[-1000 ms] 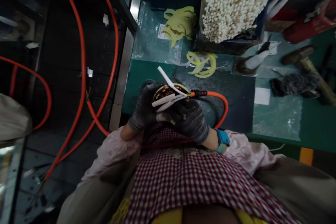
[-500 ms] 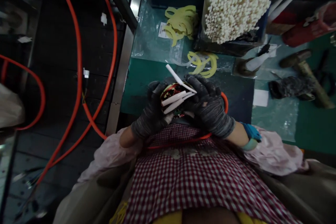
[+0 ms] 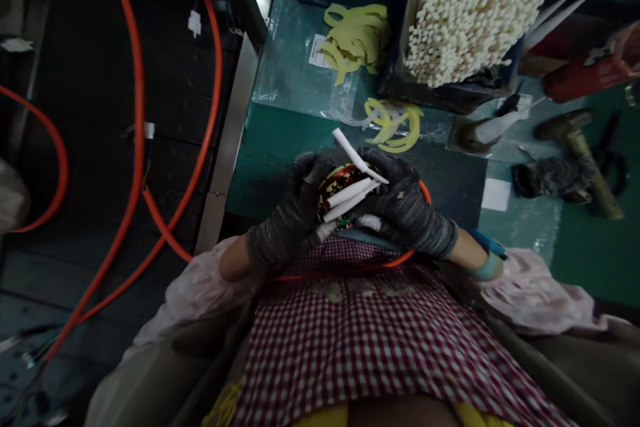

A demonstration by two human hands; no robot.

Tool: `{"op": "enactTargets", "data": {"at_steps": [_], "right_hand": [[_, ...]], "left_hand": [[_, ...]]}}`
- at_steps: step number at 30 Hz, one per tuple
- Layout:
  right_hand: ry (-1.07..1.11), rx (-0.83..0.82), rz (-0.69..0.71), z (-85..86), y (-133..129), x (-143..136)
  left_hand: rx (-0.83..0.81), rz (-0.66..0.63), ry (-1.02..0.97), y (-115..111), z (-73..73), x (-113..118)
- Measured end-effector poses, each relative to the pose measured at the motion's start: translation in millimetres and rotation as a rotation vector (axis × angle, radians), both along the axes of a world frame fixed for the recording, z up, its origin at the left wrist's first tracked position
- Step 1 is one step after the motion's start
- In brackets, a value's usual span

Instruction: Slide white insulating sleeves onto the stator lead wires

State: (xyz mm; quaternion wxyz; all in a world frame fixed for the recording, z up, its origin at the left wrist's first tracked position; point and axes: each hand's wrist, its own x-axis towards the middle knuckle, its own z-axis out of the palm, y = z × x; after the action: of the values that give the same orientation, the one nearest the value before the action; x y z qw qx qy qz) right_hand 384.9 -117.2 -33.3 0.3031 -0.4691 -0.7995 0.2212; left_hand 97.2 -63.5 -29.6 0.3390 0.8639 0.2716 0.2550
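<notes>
Head view: shows a green workbench (image 3: 280, 147), then a checked apron (image 3: 365, 333) at the near side. Takes in a thick bundle of pale tubes (image 3: 465, 27) upper right. Has gloved left hand (image 3: 293, 213) and gloved right hand (image 3: 413, 203) curled inward, gripping opposite sides of a round wound part (image 3: 334, 181) just beyond the apron. Cannot tell the right fingertips' exact hold. Shows three white sleeves (image 3: 349, 192) across the part, with narrow ends by the right fingers.
</notes>
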Motion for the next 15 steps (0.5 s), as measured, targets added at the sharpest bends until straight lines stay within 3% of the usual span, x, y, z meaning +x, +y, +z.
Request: {"op": "enactTargets", "data": {"at_steps": [2,5,9,11,15], "right_hand": [[-0.064,0.021,-0.002,0.4,-3,-2],[-0.154,0.08,-0.139,1.1,-13,-15],[-0.258,0.119,-0.302,1.7,-26,-29],[-0.228,0.111,-0.276,2.6,-26,-25],[-0.144,0.107,-0.163,4.8,-15,-2]], "left_hand": [[0.024,-0.002,0.016,-1,2.5,1],[0.045,0.011,-0.001,-6,3.5,6],[0.006,0.179,-0.085,-16,0.1,20],[0.026,0.255,-0.107,-18,-1.3,27],[0.093,0.243,-0.048,-12,1.7,38]]}}
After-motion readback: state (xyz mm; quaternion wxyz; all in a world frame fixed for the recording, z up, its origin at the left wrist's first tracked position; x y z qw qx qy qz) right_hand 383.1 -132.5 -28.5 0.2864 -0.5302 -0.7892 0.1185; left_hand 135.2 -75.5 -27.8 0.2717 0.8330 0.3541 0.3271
